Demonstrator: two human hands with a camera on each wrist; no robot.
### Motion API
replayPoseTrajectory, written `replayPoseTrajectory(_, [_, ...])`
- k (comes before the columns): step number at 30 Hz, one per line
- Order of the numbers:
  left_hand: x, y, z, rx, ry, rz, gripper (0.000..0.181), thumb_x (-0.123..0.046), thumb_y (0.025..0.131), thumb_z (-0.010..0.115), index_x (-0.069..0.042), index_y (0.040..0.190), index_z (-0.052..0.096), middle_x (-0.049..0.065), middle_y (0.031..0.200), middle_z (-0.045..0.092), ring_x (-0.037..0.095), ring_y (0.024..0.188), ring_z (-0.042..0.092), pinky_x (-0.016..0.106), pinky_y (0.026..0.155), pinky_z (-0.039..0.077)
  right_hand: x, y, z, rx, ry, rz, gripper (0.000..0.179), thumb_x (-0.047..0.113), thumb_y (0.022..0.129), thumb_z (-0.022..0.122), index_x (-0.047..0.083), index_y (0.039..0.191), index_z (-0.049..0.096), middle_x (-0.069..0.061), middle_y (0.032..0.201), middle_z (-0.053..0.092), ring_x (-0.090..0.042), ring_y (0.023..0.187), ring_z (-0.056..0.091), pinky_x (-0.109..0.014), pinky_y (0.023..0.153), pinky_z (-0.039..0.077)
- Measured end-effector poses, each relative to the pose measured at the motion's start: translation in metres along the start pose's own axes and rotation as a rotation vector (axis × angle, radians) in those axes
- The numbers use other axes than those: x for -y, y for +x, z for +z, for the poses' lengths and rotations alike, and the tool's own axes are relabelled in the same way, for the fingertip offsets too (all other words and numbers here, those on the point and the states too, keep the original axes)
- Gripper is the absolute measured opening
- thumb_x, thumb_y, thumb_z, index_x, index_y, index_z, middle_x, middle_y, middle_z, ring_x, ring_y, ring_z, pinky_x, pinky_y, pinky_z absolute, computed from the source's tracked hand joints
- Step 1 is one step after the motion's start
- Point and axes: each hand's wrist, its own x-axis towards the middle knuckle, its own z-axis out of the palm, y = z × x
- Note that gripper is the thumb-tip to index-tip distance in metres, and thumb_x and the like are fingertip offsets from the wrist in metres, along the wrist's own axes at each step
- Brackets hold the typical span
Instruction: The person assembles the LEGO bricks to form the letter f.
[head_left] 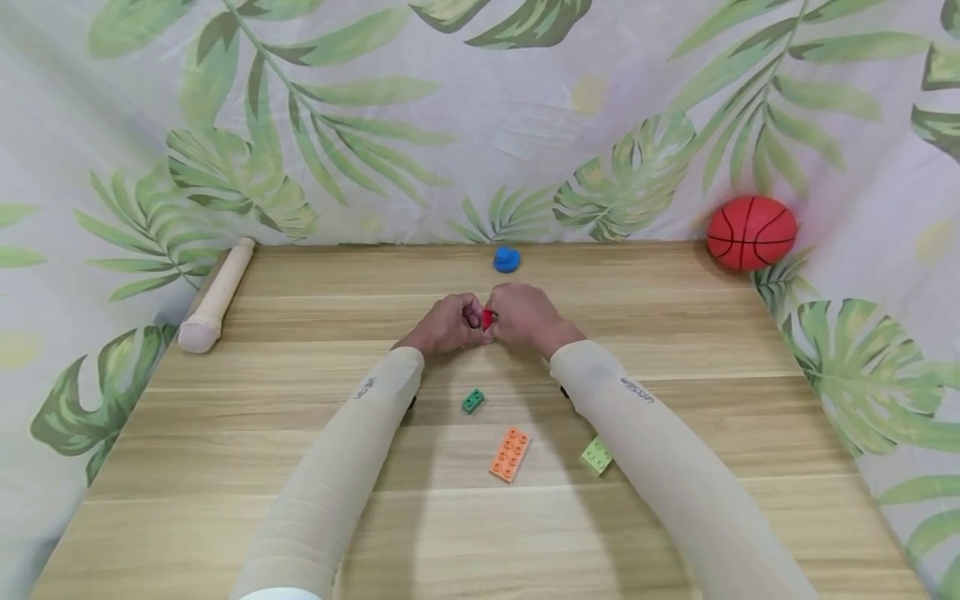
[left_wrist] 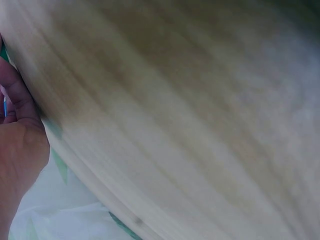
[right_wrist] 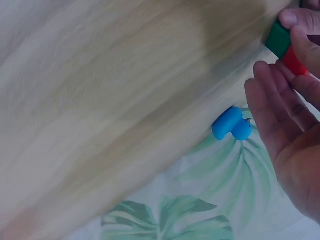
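Close together near the middle of the far half of the table, my left hand (head_left: 453,323) and right hand (head_left: 528,317) meet at a small red toy building brick (head_left: 487,319). The right wrist view shows a green brick (right_wrist: 278,40) lying against the red brick (right_wrist: 294,61), with the fingers of both hands pinching the pair. The lower fingers (right_wrist: 267,95) of the right hand extend loosely beside them. Fingers cover part of both bricks. Only the edge of my left hand (left_wrist: 22,130) appears in the left wrist view.
A blue toy duck (head_left: 507,259) stands beyond the hands. Nearer lie a dark green brick (head_left: 472,401), an orange brick (head_left: 510,455) and a light green brick (head_left: 597,456) partly behind the right sleeve. A wooden pestle-like club (head_left: 217,296) is far left, a red ball (head_left: 752,233) far right.
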Motion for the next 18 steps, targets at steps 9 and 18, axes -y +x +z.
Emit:
replayPoseTrajectory(9, [0.000, 0.001, -0.002, 0.010, 0.020, 0.017, 0.027, -0.008, 0.088, 0.088, -0.005, 0.104, 0.066, 0.007, 0.099, 0.067, 0.017, 0.093, 0.060, 0.023, 0.086, 0.050, 0.009, -0.005, 0.000, 0.049, -0.225, -0.004, 0.032, 0.043, 0.100, 0.077, 0.011, 0.103, 0.077, -0.007, 0.113, 0.067, -0.025, 0.089, 0.067, -0.044, 0.081, 0.062])
replayPoseTrajectory(18, [0.001, 0.001, 0.000, 0.012, -0.010, 0.004, 0.028, -0.013, 0.089, 0.089, -0.007, 0.100, 0.064, 0.002, 0.093, 0.063, 0.016, 0.088, 0.056, 0.026, 0.084, 0.048, 0.011, -0.010, -0.006, 0.095, -0.184, -0.007, 0.030, 0.037, 0.109, 0.063, 0.010, 0.110, 0.076, -0.010, 0.122, 0.066, -0.028, 0.096, 0.068, -0.048, 0.088, 0.064])
